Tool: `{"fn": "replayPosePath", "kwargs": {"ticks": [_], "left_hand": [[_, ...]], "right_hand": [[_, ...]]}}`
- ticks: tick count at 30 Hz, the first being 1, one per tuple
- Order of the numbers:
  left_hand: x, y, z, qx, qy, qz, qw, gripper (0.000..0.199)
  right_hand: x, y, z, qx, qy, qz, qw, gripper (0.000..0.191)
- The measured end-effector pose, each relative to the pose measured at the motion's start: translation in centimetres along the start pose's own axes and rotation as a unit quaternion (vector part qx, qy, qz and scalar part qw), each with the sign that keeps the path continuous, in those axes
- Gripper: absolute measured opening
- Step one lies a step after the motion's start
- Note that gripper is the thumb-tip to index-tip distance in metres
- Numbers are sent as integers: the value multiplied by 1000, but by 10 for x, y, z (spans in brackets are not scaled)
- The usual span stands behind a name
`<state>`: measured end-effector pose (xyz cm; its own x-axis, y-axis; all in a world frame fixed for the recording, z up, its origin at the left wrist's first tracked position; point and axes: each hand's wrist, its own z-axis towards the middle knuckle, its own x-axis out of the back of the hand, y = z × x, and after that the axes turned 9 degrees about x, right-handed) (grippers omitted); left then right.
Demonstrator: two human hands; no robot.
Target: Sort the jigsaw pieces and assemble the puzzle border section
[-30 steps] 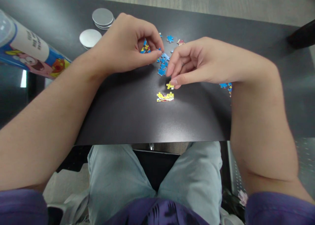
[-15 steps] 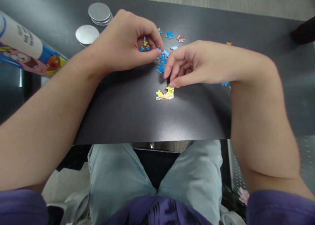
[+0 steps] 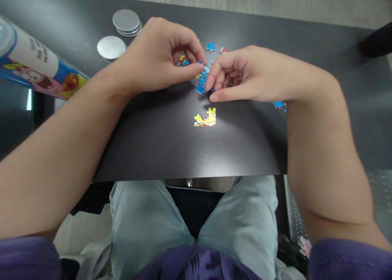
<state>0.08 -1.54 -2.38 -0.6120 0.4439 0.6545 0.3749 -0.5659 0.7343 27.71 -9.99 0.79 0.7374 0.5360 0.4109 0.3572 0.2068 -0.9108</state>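
Observation:
My left hand (image 3: pixel 179 57) is over the loose pieces, thumb and forefinger pinched together on a small blue puzzle piece (image 3: pixel 200 61) that is mostly hidden. Just below its fingertips lies a cluster of blue puzzle pieces (image 3: pixel 201 88). To the right, my right hand (image 3: pixel 234 75) hovers with curled fingers and the thumb held apart, nothing visible between them. Nearer the table's front edge, a joined yellow puzzle section (image 3: pixel 205 119) lies flat, apart from both hands. Behind my left fingers a multicoloured puzzle piece (image 3: pixel 183 60) shows in part.
Beyond my hands lie a blue piece (image 3: pixel 211 47) and a reddish piece (image 3: pixel 223 50). More blue pieces (image 3: pixel 278 104) sit beside my right forearm. Silver discs (image 3: pixel 126 21) are stacked at the back left, near a cartoon-printed canister (image 3: pixel 39 63). A dark object (image 3: pixel 378 41) stands at the far right.
My right thumb has come off the yellow puzzle section, and that hand has lifted slightly away from it. The left hand keeps its pinch and has shifted a little to the right.

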Motion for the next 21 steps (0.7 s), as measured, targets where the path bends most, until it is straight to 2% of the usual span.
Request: {"fn": "replayPosePath", "kwargs": {"ticks": [2, 5, 9, 13, 17, 21], "left_hand": [[-1, 2, 0, 18, -9, -70, 997, 30], [-1, 5, 1, 46, -34, -137, 989, 47], [0, 4, 2, 50, -44, -118, 991, 62], [-3, 5, 1, 50, -38, -121, 991, 64], [-8, 10, 1, 50, -27, -132, 990, 66], [-11, 14, 2, 50, -23, -160, 986, 67]], "right_hand": [[1, 2, 0, 19, 40, -8, 999, 30], [1, 8, 2, 40, 82, 5, 996, 39], [1, 17, 6, 52, 113, 10, 992, 48], [-1, 19, 7, 77, 146, 34, 986, 50], [-2, 16, 7, 75, 154, 42, 984, 54], [3, 14, 3, 79, 127, 69, 986, 52]]}}
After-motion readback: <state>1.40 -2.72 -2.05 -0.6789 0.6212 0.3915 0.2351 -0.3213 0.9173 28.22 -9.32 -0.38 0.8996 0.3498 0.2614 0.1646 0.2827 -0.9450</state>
